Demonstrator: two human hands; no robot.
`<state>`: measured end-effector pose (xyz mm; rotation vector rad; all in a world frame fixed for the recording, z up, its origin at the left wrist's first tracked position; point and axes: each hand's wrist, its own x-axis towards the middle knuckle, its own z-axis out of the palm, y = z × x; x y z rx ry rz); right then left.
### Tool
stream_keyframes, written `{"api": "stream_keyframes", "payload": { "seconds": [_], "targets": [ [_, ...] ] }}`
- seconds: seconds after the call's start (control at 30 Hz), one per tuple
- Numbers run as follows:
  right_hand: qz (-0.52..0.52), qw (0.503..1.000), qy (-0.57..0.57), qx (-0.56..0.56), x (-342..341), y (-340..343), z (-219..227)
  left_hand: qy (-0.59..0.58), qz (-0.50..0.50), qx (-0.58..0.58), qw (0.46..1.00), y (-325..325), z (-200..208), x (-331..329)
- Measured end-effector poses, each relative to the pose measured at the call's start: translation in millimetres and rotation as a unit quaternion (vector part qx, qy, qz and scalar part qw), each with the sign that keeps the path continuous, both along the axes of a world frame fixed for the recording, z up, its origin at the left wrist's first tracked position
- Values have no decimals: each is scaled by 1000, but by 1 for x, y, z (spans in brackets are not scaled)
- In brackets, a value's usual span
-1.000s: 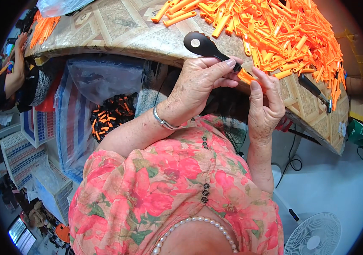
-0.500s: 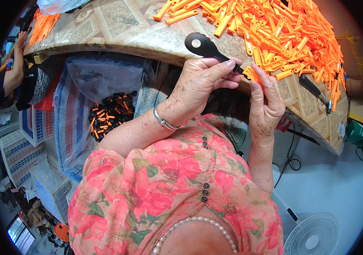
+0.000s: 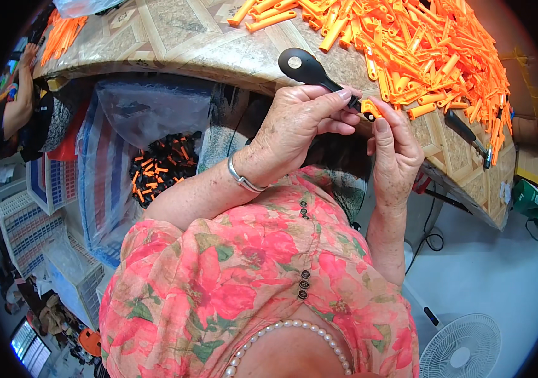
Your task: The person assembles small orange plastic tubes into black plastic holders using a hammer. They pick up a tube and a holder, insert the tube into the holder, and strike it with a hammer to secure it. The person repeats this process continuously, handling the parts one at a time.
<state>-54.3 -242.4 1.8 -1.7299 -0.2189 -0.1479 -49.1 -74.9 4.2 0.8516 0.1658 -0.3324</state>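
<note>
Between thumb and fingers, my left hand (image 3: 310, 113) grips a black plastic handle (image 3: 310, 70) by its narrow neck. Its wide rounded end, marked with a pale round spot, points up and to the left. My right hand (image 3: 393, 142) pinches a small orange plastic piece (image 3: 370, 109) against the handle's thin end. The orange piece meets the black tip, but my fingers partly hide the joint. Both hands are raised at the near edge of the table (image 3: 187, 47). Just beyond them spreads a large pile of similar orange plastic pieces (image 3: 420, 57).
A black-handled tool (image 3: 460, 128) lies by the pile's right side. Below the table, a striped bag (image 3: 102, 170) stands near black parts with orange ends (image 3: 158, 170). Another person's arm (image 3: 22, 104) shows at far left, near more orange pieces (image 3: 64, 38). A white fan (image 3: 461, 349) stands lower right.
The orange piece has turned and come against the black handle's tip. My right fingers have shifted their pinch slightly, and the handle has moved a little to the right.
</note>
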Motion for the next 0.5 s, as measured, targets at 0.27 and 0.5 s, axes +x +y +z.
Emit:
{"api": "stream_keyframes", "payload": {
  "seconds": [0.27,0.5],
  "targets": [
    [6,992,-92,-87,3,-2,-4,1,-6,-7,1000,1,0,-1],
    [-14,1000,-22,3,-2,-1,1,-8,8,16,1000,0,1,0]
  ]
}}
